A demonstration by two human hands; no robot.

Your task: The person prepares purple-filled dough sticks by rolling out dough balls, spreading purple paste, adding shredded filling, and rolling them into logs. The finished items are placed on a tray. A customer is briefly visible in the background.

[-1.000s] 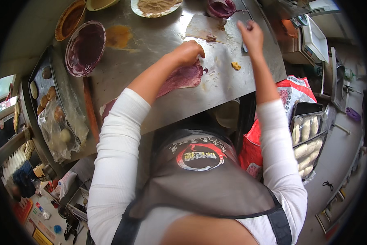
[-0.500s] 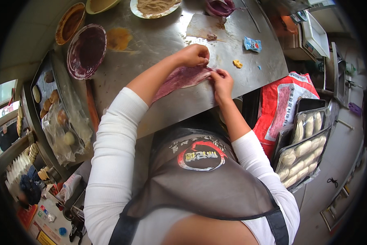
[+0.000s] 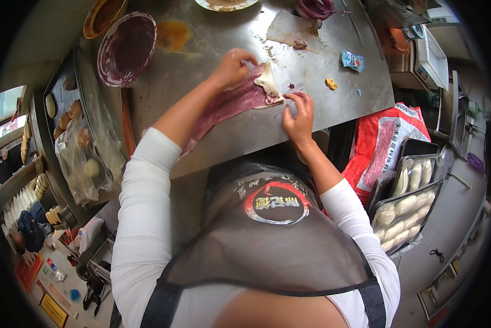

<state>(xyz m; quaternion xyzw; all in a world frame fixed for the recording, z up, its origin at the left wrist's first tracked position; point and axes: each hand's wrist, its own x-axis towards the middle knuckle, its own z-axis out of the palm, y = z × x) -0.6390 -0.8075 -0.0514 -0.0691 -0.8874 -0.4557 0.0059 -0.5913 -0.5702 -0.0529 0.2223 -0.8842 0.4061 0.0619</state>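
Note:
A long strip of dough (image 3: pixel 226 105) spread with purple paste lies slantwise on the steel table. Its right end is folded over, showing a pale flap (image 3: pixel 267 85). My left hand (image 3: pixel 233 68) hovers at the strip's far edge, with loosely bent fingers, apart and holding nothing. By the strip's right end is my right hand (image 3: pixel 300 117), thumb and fingers apart, fingertips close to the dough's corner. My left forearm covers part of the strip's near-left stretch.
A bowl smeared purple (image 3: pixel 127 50) stands at the far left, beside an orange-brown bowl (image 3: pixel 104 16). Along the back are a white plate (image 3: pixel 226 4) and a scraper sheet (image 3: pixel 283 30). A blue packet (image 3: pixel 352 60) lies right. Trays of dough rolls (image 3: pixel 406 213) stand below the table's right edge.
Both hands have let go of the dough's right end, which now lies folded over on the table. My left hand has moved left, and the view has shifted slightly.

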